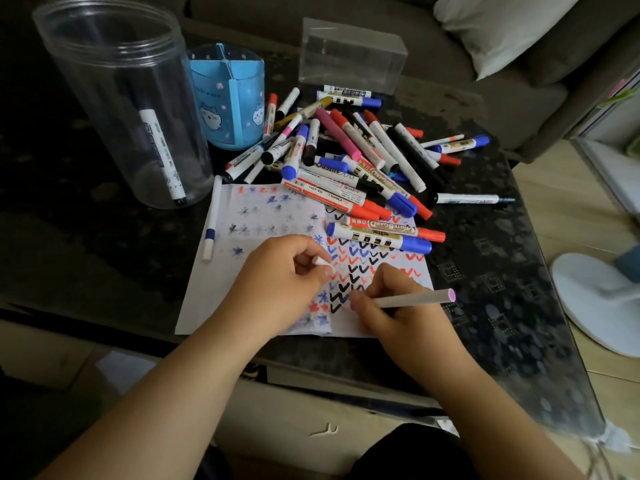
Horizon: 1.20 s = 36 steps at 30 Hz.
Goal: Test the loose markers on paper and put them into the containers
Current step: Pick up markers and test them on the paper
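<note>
From the head camera, the right hand (398, 306) is gripping a slim white marker with a pink end (415, 299), fingers curled round its barrel, its tip hidden behind the fingers over the white paper sheet covered in red, blue and black check marks (349, 268). The left hand (280, 278) is resting on the same sheet, pinching a small white cap (320, 261) between thumb and forefinger. The pile of loose red, blue, black and white markers (360, 161) is lying at the far edge of the paper on the dark speckled table (502, 271). To the left, a tall clear plastic cylinder (121, 98) is holding one white marker (162, 157), and a blue divided pen holder with cat pictures (228, 95) is standing just beside it. A thin white pen with a blue band (211, 223) is lying along the sheet's left edge.
</note>
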{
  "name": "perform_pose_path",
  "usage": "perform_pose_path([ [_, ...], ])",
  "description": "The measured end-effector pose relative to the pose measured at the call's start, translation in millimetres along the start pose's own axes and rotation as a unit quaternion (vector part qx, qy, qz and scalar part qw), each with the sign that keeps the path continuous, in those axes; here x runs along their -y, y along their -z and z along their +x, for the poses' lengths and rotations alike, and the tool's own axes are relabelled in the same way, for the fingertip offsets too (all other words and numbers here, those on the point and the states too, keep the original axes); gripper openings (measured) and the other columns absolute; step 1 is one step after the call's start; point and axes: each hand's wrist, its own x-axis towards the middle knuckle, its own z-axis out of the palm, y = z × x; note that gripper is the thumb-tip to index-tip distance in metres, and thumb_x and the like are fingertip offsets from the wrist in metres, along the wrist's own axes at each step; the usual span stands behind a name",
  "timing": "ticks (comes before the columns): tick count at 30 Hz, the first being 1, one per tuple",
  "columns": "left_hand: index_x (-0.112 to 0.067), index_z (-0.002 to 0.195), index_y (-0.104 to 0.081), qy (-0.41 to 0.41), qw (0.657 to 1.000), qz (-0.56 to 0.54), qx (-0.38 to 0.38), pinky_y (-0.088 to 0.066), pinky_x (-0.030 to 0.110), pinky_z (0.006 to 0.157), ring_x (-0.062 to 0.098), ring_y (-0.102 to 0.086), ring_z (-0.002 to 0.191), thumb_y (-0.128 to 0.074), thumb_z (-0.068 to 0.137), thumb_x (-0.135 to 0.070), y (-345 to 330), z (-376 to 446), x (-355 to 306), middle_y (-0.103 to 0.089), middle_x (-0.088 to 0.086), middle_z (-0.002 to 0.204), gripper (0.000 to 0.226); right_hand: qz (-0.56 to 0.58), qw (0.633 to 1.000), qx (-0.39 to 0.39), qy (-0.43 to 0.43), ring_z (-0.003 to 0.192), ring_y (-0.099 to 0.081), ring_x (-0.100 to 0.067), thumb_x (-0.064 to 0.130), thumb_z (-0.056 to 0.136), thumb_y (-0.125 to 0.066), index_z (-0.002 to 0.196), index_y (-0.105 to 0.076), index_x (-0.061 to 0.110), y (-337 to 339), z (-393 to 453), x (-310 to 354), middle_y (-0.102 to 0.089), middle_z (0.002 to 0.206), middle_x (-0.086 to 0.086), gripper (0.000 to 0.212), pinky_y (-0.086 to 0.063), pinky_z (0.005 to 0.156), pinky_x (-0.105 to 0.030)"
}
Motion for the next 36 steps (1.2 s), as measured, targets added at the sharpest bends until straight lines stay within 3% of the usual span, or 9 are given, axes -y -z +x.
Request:
perform_pose_path([
  [4,-0.028,0.087,-0.066,0.003,1.0,-0.003,0.005,-0.043,0.006,0.063,0.002,-0.058,0.076,-0.066,0.085,-0.018,1,-1,-1,-0.063,-0.01,0.081,0.011,-0.035,0.999,0.0,-0.001,0.054,-0.042,-0.006,0.015,0.087,-0.064,0.062,-0.042,0.016,2,0,0,-0.043,0.054,0.008,0.033,-0.033,0.05,-0.015],
  [8,-0.028,0.085,-0.066,0.003,1.0,-0.029,0.011,-0.047,0.015,0.071,0.006,-0.06,0.078,-0.066,0.084,-0.015,3,-3,-4,-0.064,-0.006,0.084,0.013,-0.017,0.999,-0.043,-0.027,0.049,-0.044,-0.006,0.019,0.086,-0.065,0.067,-0.048,0.008,1,0,-1,-0.047,0.051,0.005,0.028,-0.033,0.047,-0.017],
  [14,-0.03,0.081,-0.068,0.031,0.984,-0.174,0.018,-0.051,0.022,0.078,0.003,-0.066,0.08,-0.064,0.086,-0.009,11,-1,-7,-0.072,-0.009,0.081,0.022,0.192,0.979,-0.066,-0.028,0.062,-0.059,-0.012,0.034,0.074,-0.064,0.081,-0.061,0.009,18,3,21,-0.066,0.066,-0.001,0.026,-0.05,0.061,-0.024],
  [17,-0.024,0.085,-0.067,0.036,0.971,-0.236,0.03,-0.049,0.022,0.076,0.003,-0.066,0.072,-0.06,0.088,-0.005,12,1,-11,-0.073,-0.006,0.078,0.021,0.255,0.964,-0.068,-0.005,0.063,-0.057,-0.014,0.033,0.081,-0.06,0.081,-0.061,0.008,21,8,37,-0.065,0.067,-0.004,0.025,-0.049,0.062,-0.023],
  [24,-0.02,0.085,-0.07,0.031,0.944,-0.327,0.03,-0.047,0.019,0.067,0.007,-0.065,0.069,-0.059,0.086,-0.005,10,1,-13,-0.072,-0.002,0.075,0.018,0.271,0.96,-0.067,0.008,0.056,-0.052,-0.013,0.015,0.092,-0.054,0.076,-0.052,0.007,18,17,45,-0.064,0.062,-0.005,0.018,-0.045,0.057,-0.022],
  [28,-0.018,0.087,-0.069,0.016,0.946,-0.321,0.039,-0.05,0.016,0.066,0.006,-0.066,0.068,-0.059,0.086,-0.006,12,-1,-14,-0.072,-0.002,0.072,0.015,0.3,0.952,-0.066,-0.005,0.055,-0.05,-0.014,0.017,0.088,-0.057,0.074,-0.053,0.009,18,19,43,-0.061,0.058,-0.005,0.017,-0.043,0.055,-0.022],
  [36,-0.026,0.085,-0.069,-0.074,0.982,-0.166,0.042,-0.053,0.018,0.067,0.002,-0.063,0.065,-0.058,0.089,-0.02,10,-8,-17,-0.07,-0.007,0.07,0.013,0.291,0.956,-0.036,-0.014,0.055,-0.047,-0.016,0.036,0.078,-0.063,0.066,-0.063,0.024,19,19,41,-0.061,0.059,-0.004,0.016,-0.04,0.052,-0.023],
])
